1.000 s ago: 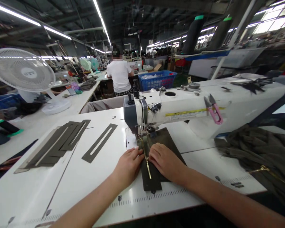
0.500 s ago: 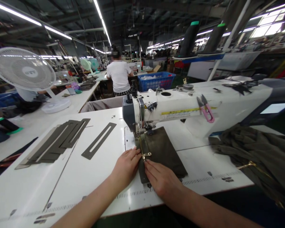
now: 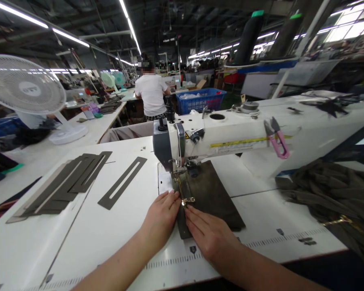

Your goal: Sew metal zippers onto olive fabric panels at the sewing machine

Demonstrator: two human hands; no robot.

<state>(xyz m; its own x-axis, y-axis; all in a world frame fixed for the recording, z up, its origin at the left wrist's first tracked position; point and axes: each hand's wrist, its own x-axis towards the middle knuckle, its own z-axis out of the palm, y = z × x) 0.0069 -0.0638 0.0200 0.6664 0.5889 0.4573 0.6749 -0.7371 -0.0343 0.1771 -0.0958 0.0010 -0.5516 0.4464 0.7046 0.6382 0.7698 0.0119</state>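
Observation:
A dark olive fabric piece (image 3: 214,198) lies flat under the presser foot of a white sewing machine (image 3: 230,131). Along its left part runs a gold zipper, with a gold zipper pull (image 3: 188,200) turned to the right. My left hand (image 3: 162,212) rests at the fabric's left edge, fingers stretched towards the zipper. Lower right of the pull, my right hand (image 3: 208,232) lies with straight fingers flat on the fabric. Both hands touch the fabric beside the zipper; their thumbs are mostly hidden. Where the needle meets the fabric is too small to make out.
Left on the table are a slotted olive strip (image 3: 123,182) and a stack of similar pieces (image 3: 63,186). Bunched olive cloth (image 3: 324,198) lies right. Pink-handled thread snips (image 3: 277,139) sit on the machine arm. Beyond are a fan (image 3: 27,87), a blue basket (image 3: 200,101) and a seated person (image 3: 151,95).
The camera view has shifted slightly, so the machine and cloth appear larger at the right. Both hands keep nearly the same place on the fabric beside the zipper pull.

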